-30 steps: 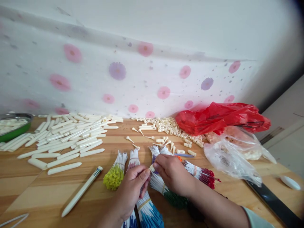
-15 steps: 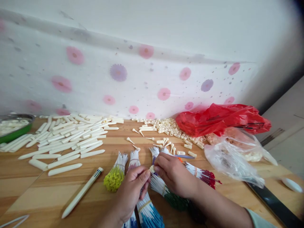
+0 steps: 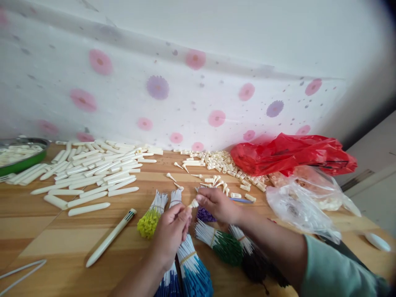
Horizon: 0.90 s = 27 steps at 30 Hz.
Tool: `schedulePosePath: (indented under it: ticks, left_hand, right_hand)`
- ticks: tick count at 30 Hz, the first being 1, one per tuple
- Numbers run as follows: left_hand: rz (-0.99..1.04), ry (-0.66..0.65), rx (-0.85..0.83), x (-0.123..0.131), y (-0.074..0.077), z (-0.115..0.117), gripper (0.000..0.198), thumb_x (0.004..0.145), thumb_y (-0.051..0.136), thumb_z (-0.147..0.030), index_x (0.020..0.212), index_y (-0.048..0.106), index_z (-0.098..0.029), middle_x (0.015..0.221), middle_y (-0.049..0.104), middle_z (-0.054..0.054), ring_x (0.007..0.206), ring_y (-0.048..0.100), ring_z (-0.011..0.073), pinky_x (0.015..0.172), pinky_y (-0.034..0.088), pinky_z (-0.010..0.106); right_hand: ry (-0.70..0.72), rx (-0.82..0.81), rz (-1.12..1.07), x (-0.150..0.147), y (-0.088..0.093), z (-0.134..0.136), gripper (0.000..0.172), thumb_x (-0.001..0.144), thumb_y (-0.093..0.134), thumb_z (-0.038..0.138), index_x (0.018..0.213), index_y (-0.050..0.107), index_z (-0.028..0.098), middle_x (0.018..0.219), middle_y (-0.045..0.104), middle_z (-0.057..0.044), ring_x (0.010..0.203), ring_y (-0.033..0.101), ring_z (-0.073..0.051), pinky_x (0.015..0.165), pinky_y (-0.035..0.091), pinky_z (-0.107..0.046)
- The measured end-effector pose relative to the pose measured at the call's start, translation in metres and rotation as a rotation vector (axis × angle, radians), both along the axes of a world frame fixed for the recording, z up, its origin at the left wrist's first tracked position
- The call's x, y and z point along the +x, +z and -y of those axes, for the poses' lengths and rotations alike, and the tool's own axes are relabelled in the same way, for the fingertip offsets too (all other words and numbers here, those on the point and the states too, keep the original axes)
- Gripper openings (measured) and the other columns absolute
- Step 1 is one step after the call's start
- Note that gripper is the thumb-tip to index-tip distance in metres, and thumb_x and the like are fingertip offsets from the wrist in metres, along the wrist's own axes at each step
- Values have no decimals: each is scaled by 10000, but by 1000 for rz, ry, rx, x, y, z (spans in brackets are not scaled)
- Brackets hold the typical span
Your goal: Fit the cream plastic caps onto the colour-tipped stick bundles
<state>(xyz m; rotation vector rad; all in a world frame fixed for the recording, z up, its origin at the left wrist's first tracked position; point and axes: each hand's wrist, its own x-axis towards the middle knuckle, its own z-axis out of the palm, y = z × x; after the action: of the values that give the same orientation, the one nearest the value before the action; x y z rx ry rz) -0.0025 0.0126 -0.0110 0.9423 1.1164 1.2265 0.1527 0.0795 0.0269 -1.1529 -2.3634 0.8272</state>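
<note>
Both my hands meet over bundles of thin pen refills on a wooden table [image 3: 62, 243]. My left hand [image 3: 171, 231] is closed, its fingertips pinching a small cream plastic piece [image 3: 193, 203]. My right hand [image 3: 216, 205] is closed too, thumb and finger on the same piece from the right. Below them lie a yellow-tipped bundle [image 3: 150, 218], blue-tipped bundles [image 3: 193, 274], a green-tipped bundle [image 3: 221, 243] and a purple-tipped bundle [image 3: 204, 214].
A heap of cream pen barrels [image 3: 93, 173] covers the left. One assembled cream pen [image 3: 110, 237] lies near the yellow bundle. Small cream parts [image 3: 219, 163] are scattered at the back. A red bag [image 3: 291, 152], a clear bag [image 3: 301, 204] and a green tray [image 3: 18, 154] stand around.
Both hands have lifted slightly and moved back from the bundles with the small cream piece. The camera shifted, and the red-tipped bundle is now hidden behind my right arm.
</note>
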Motion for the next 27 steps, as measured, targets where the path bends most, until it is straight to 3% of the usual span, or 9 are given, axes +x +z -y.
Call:
schedulePosePath:
  ticks: [4, 9, 13, 16, 19, 22, 27]
  left_hand:
    - [414, 65, -169, -5, 2, -6, 283, 749, 618, -424, 703, 529, -159, 535, 483, -51, 349, 337, 26, 316, 165, 125]
    - [605, 90, -307, -10, 6, -9, 153, 826, 512, -262, 738, 543, -141, 552, 498, -25, 343, 363, 28, 306, 187, 116]
    - [668, 50, -335, -9, 5, -9, 186, 861, 464, -276, 771, 555, -140, 571, 515, -14, 345, 373, 31, 308, 181, 119]
    - [687, 41, -345, -8, 3, -10, 270, 877, 435, -359, 788, 560, -136, 569, 515, -13, 329, 349, 28, 301, 166, 121]
    - [670, 42, -334, -10, 3, -12, 318, 869, 438, -416, 789, 560, -134, 561, 516, -11, 318, 349, 30, 296, 162, 124]
    - [668, 45, -312, -12, 4, -13, 328, 872, 429, -426, 789, 558, -135, 550, 516, -13, 311, 353, 33, 294, 171, 129]
    - [672, 25, -342, -13, 4, -12, 337, 876, 427, -443, 829, 561, -138, 546, 525, -16, 316, 353, 29, 309, 142, 129]
  right_hand:
    - [-116, 144, 268, 14, -3, -64, 300, 952, 310, 282, 756, 501, 158, 711, 539, -10, 670, 490, -113, 608, 368, -213]
    - [-120, 131, 488, 20, -22, -117, 180, 879, 527, 277, 796, 591, 132, 817, 609, -40, 755, 562, -141, 701, 443, -281]
    - [-126, 120, 558, -8, -29, -142, 256, 902, 512, 332, 1060, 575, 141, 1059, 594, -60, 915, 590, -177, 799, 496, -376]
    - [-178, 113, 571, -44, -33, -159, 286, 900, 520, 312, 1133, 547, 148, 1137, 566, -78, 969, 579, -197, 821, 496, -395]
    - [-229, 91, 559, -72, -35, -167, 307, 895, 531, 304, 1155, 532, 143, 1149, 557, -86, 976, 578, -199, 819, 498, -399]
    - [-250, 65, 494, -82, -28, -164, 303, 895, 531, 306, 1149, 534, 140, 1146, 558, -85, 971, 579, -198, 814, 501, -400]
    - [-157, 12, 234, -65, -3, -120, 367, 859, 546, 193, 1219, 490, 154, 940, 637, -50, 784, 626, -145, 704, 510, -279]
